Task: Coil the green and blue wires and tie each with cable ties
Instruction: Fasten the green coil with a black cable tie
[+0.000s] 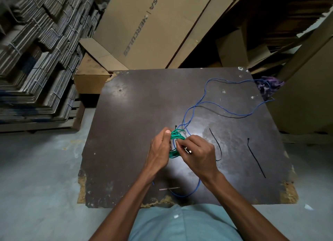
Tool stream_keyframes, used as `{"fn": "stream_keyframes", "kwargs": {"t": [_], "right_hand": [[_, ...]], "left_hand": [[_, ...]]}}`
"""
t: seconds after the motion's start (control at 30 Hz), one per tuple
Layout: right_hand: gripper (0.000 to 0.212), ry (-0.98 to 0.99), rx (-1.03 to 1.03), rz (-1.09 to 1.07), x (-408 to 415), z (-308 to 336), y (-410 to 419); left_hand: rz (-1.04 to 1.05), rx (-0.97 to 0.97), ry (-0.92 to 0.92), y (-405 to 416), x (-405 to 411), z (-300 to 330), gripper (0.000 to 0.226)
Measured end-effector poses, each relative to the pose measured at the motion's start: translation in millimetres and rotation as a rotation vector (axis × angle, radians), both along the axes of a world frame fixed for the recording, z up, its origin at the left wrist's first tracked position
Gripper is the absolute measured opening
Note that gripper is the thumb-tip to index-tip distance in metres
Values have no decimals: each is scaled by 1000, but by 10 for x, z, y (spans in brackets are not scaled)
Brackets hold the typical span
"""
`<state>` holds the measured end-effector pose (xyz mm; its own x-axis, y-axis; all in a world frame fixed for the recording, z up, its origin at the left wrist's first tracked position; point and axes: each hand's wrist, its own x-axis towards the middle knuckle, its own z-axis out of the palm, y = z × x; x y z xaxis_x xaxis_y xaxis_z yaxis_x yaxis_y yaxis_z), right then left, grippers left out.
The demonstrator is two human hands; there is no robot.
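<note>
Taking the green wire coil (175,143) as the landmark: just to its left, the left hand (159,149) grips the bundle, fingers curled round the loops with the thumb up, apparently to stop the turns from springing apart while the tie goes on. The coil itself is held just above the middle of the dark desk (137,114), and a small black cable-tie head (175,127) pokes up at its top edge, so the green bundle looks to be at the tying step. Touching the coil on its right, the right hand (196,150) pinches at the loops with its fingertips, probably working the tie's tail; something small and pale sits between its fingers, too blurred to name. The blue wire (216,104) trails loose from behind the coil toward the desk's far right, uncoiled, and also loops near the body below it. Further right of the coil, 2 spare black cable ties (256,158) lie flat within reach, likely waiting for the blue wire.
</note>
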<state>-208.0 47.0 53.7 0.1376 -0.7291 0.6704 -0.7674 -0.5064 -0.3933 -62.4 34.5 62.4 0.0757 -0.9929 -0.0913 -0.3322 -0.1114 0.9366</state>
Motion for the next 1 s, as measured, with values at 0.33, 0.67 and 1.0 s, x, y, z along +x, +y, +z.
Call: {"fn": "stream_keyframes", "kwargs": {"t": [0.33,0.67,1.0], "right_hand": [[10,-405,712,49,-84,383,34],[27,-1104,1057,444,-210,579,17],[13,-873,701,-27,23,530,-89]], "left_hand": [[-57,-19,167,11,-2,-38,32],[-8,96,439,12,-19,-49,21],[22,191,447,98,-54,-13,30]]}}
